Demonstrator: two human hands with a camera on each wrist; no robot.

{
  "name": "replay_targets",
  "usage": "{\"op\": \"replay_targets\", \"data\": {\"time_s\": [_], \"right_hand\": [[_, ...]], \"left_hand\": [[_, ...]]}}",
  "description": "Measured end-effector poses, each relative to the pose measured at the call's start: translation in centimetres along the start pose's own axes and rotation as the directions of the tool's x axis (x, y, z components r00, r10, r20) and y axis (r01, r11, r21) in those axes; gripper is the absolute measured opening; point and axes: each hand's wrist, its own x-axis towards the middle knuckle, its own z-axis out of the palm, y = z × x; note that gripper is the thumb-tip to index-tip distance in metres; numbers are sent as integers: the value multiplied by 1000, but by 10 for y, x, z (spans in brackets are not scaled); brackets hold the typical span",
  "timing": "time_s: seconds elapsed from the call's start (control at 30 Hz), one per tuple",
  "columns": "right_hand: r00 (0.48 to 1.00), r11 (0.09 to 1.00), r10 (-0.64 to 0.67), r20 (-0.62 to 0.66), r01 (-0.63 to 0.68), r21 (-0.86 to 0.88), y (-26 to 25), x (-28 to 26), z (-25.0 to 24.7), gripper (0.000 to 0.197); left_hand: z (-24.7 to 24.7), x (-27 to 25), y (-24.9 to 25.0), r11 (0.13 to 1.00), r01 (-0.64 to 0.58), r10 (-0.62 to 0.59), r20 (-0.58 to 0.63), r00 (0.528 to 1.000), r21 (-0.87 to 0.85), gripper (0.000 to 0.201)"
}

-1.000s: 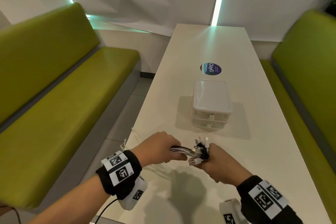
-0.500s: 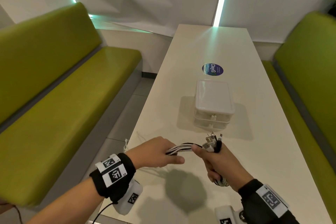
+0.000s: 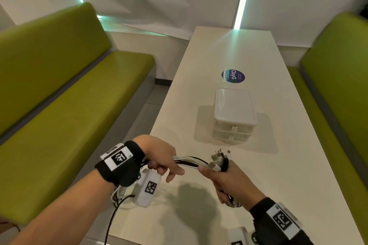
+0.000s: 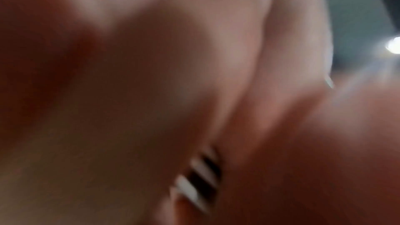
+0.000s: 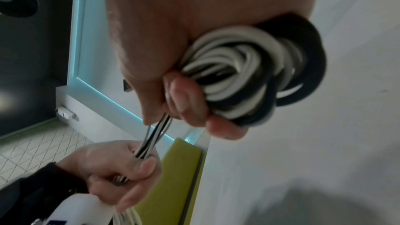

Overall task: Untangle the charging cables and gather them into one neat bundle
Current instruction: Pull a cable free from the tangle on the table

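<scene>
Several black and white charging cables [image 3: 189,162] run side by side between my two hands above the near end of the white table [image 3: 229,49]. My right hand [image 3: 223,177] grips their looped part [image 5: 249,74], with the metal plugs [image 3: 219,155] sticking up past its thumb. My left hand [image 3: 161,157] curls round the straight strands [image 5: 151,141] a short way to the left. Loose ends trail below the left wrist off the table edge. The left wrist view is a blur of skin with a few cable stripes [image 4: 199,180].
A stack of white lidded plastic boxes [image 3: 234,113] stands mid-table beyond the hands, with a round blue sticker [image 3: 233,76] behind it. Green benches [image 3: 59,105] flank the table on both sides. A thin black wire hangs from my left wrist camera.
My hands have drawn apart: the left slid leftward along the cables, exposing a longer straight run. The right hand turned so the plugs point upward and coils hang below it.
</scene>
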Motion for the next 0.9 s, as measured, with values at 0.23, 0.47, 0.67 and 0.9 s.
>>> {"op": "replay_targets", "data": {"time_s": [0.23, 0.47, 0.67, 0.9], "right_hand": [[995, 988, 90, -54, -82, 127, 12, 1, -13, 46], [989, 977, 115, -97, -96, 189, 15, 3, -22, 46], [990, 914, 112, -86, -69, 399, 9, 3, -15, 41], [998, 787, 45, -54, -2, 617, 2, 1, -12, 29]], "left_hand": [[16, 39, -10, 977, -118, 195, -536, 822, 175, 27], [30, 40, -8, 959, -266, 263, -650, 713, 96, 48], [68, 54, 18, 906, -275, 409, -837, 363, 323, 26], [61, 52, 20, 879, -455, 365, -819, 443, 145, 31]]}}
